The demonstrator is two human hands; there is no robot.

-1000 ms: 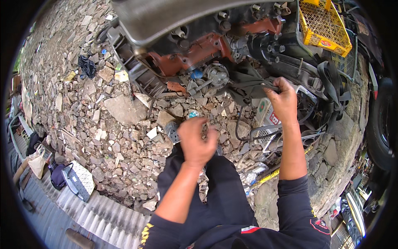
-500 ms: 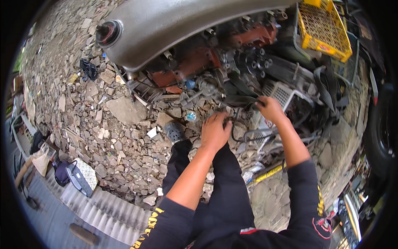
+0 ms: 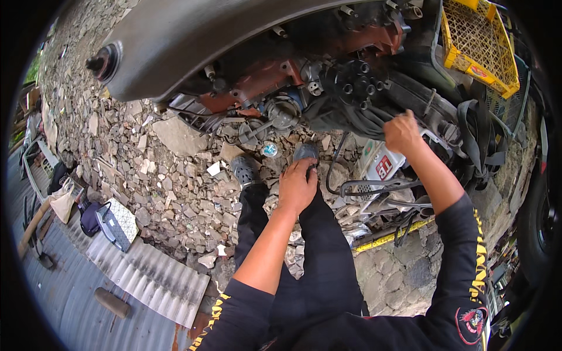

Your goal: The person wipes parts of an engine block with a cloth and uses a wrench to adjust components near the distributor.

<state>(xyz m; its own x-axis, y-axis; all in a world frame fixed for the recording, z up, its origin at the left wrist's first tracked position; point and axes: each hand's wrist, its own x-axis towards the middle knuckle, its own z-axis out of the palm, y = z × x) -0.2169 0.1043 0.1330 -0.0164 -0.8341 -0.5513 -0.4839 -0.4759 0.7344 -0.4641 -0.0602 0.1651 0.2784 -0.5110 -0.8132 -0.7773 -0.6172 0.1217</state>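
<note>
My right hand [image 3: 403,133] is closed at the right end of a bundle of dark flat straps [image 3: 351,120], which stretches leftward under the engine's edge. My left hand [image 3: 297,186] lies over the lower part of my right trouser leg, just above the dark clog [image 3: 305,151]. Its fingers are extended and lie on the leg, and I see nothing held in it. Above both hands is a large engine [image 3: 252,88] with a grey metal cover [image 3: 205,44] and reddish-brown castings. A round black part with several ports [image 3: 363,85] sits close to the straps.
A yellow plastic crate [image 3: 477,44] stands at the upper right, near more hanging dark straps [image 3: 475,131]. Beside my right hand lies a white perforated crate [image 3: 377,164] with cables. Broken stones [image 3: 181,205] cover the ground. Corrugated sheeting [image 3: 152,281] is at the lower left.
My right hand has moved right and slightly up, drawing the strap bundle out straighter. My left hand has shifted slightly left and down. The view has shifted too.
</note>
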